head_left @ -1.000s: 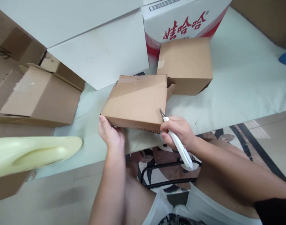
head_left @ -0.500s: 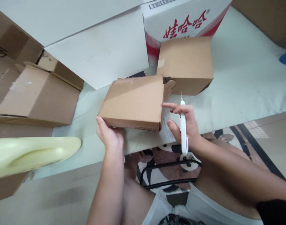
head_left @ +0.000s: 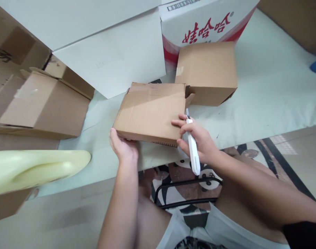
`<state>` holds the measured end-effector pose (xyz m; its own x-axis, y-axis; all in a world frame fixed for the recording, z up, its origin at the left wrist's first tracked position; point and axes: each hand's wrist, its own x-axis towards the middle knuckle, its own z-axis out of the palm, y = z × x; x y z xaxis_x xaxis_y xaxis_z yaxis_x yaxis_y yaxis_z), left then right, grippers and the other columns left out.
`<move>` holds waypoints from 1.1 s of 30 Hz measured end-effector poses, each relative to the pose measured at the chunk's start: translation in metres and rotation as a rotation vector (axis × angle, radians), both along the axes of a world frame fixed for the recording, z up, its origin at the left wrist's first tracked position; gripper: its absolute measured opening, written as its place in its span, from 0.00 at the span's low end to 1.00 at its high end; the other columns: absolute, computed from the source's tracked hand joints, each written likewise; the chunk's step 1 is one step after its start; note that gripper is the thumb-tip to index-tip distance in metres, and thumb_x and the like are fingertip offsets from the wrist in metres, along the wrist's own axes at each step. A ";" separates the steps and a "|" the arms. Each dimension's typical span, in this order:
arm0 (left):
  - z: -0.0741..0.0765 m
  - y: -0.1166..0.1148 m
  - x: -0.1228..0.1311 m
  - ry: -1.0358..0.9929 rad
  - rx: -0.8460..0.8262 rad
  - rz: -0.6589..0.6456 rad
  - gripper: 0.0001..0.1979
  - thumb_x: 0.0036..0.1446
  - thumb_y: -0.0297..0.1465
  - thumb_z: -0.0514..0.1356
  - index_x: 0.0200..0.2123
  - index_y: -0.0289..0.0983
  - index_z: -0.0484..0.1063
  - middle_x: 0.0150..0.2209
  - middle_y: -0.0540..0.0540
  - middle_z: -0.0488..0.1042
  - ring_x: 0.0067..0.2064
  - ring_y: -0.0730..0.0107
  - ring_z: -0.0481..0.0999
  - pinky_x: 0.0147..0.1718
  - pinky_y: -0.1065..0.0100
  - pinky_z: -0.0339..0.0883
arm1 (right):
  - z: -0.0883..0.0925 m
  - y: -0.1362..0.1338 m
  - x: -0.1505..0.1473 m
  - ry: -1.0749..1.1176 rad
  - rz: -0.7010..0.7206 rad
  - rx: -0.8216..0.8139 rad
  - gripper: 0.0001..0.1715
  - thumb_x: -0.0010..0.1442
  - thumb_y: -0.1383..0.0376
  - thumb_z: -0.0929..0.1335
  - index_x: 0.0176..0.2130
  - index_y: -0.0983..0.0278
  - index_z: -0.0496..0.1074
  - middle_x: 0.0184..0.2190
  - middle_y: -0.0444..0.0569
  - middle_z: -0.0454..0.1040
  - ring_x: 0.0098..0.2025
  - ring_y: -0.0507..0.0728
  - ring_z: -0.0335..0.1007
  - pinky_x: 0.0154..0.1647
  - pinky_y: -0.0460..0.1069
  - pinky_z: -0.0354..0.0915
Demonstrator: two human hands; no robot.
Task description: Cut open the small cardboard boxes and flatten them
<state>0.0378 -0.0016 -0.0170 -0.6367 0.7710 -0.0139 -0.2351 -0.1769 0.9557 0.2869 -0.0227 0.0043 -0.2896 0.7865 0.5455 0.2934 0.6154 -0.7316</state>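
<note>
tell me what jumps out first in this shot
A flat brown cardboard box lies at centre, its near left corner held by the left hand. The right hand touches its right edge while holding a slim white utility knife, blade pointing away. Behind stands a white carton with red characters.

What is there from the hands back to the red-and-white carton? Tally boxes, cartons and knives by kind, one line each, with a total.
Brown cardboard boxes: 2 (flat brown cardboard box gripped by the left hand and touched by the right hand; squarer brown cardboard box behind it)
Red-and-white printed carton: 1
White plastic utility knife, in the right hand: 1
Total: 4
</note>
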 end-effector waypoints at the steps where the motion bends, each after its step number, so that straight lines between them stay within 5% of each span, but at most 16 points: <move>1: 0.002 0.001 0.003 -0.031 0.010 0.021 0.24 0.53 0.55 0.63 0.39 0.39 0.71 0.42 0.45 0.78 0.50 0.61 0.77 0.45 0.67 0.71 | 0.000 0.000 0.000 0.000 0.002 0.000 0.11 0.61 0.68 0.68 0.42 0.57 0.64 0.55 0.56 0.80 0.68 0.67 0.69 0.63 0.73 0.69; 9: 0.015 0.003 0.014 -0.071 0.052 0.053 0.20 0.54 0.49 0.61 0.37 0.38 0.75 0.44 0.43 0.79 0.53 0.59 0.77 0.50 0.67 0.70 | 0.003 0.000 0.000 -0.012 0.010 0.004 0.12 0.60 0.69 0.68 0.42 0.56 0.63 0.53 0.55 0.80 0.64 0.66 0.72 0.62 0.72 0.69; 33: 0.014 -0.002 0.014 0.002 0.051 -0.027 0.27 0.55 0.53 0.58 0.47 0.39 0.75 0.52 0.40 0.77 0.63 0.50 0.71 0.58 0.62 0.69 | 0.012 -0.004 0.000 -0.104 -0.004 0.036 0.17 0.56 0.72 0.68 0.42 0.54 0.62 0.44 0.48 0.83 0.61 0.66 0.75 0.62 0.70 0.68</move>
